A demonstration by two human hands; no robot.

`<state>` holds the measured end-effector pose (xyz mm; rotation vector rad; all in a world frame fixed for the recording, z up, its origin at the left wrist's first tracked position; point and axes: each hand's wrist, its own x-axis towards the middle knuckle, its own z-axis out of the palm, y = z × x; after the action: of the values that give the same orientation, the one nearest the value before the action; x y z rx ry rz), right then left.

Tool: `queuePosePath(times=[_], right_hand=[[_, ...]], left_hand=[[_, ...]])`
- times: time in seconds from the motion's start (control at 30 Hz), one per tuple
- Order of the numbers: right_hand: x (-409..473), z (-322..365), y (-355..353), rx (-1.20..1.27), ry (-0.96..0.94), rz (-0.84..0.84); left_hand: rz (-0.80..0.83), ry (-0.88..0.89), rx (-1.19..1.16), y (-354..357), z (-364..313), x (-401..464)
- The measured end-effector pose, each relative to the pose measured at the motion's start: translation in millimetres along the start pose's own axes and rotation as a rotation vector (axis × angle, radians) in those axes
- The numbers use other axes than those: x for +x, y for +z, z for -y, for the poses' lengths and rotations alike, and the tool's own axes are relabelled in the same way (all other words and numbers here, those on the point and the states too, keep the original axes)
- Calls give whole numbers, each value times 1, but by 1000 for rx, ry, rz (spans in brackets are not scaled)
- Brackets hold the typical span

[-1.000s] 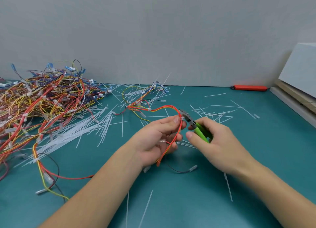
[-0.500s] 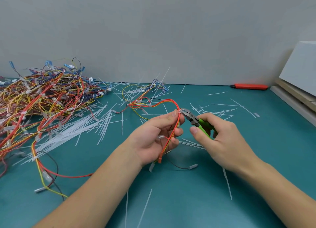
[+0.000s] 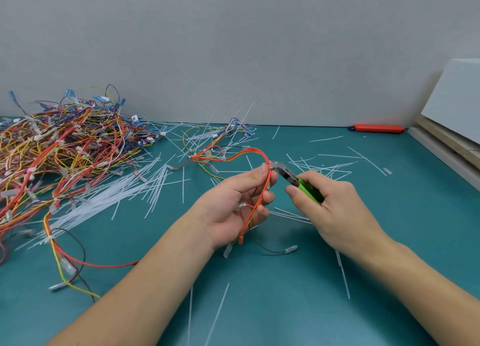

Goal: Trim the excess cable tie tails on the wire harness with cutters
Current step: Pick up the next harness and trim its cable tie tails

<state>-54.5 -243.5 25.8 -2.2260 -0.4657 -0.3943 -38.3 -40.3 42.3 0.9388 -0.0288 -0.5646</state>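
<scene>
A: Entry, head view. Reference landmark: the wire harness [image 3: 262, 187] held up over the teal mat [image 3: 389, 242].

B: Left hand?

A: Left hand [image 3: 233, 205] grasps the harness, palm toward the camera; thumb and fingers are curled round the red and yellow wires. The bundle arches away from the hand toward the far left and hangs below the palm, ending in a small orange terminal.

B: Right hand?

A: Right hand [image 3: 335, 210], just right of the harness, is wrapped round the green handles of the cutters [image 3: 293, 177]. The metal nose points left and meets the harness at its top, at a small white cable tie [image 3: 271, 166] beside the left thumb tip. Whether the blades are closed on the tie I cannot tell; too small.

B: Surroundings?

A: Far left of the harness: a large pile of harnesses [image 3: 59, 151], red, yellow and blue wires. Between that pile and the held harness: a spread of white cut tie tails [image 3: 124, 190] on the mat; more lie scattered behind, to the right and nearer the camera. Far right of the harness, against the grey wall: an orange tool [image 3: 378, 128]. Beyond it at the frame edge: stacked boards [image 3: 446, 138] with a white panel on top.
</scene>
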Motion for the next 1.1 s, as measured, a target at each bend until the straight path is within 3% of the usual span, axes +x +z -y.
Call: queuePosePath(times=[0.1,0.23,0.33,0.43,0.57,0.77,0.97,1.1], right_hand=[[1,6,3,114,97,-33],[11,13,-10,853,620,-37],[16,8,-28,1280,838,12],[17,2,-28,1216,913,90],[10,11,-18,970,756,226],[3,18,-5,750,594,124],[6,16,-10,809,582,83],[6,15,-14,646,487,20]], left_hand=[[-4,3,16,1,0,0],[-43,29,219,1,1,0],[-20,25,415,0,1,-1],[63,-50,591,0,3,-2],[207,-128,774,3,8,-5],[297,-167,892,5,14,-6],[110,-184,788,-1,7,-3],[-112,-103,635,-1,0,0]])
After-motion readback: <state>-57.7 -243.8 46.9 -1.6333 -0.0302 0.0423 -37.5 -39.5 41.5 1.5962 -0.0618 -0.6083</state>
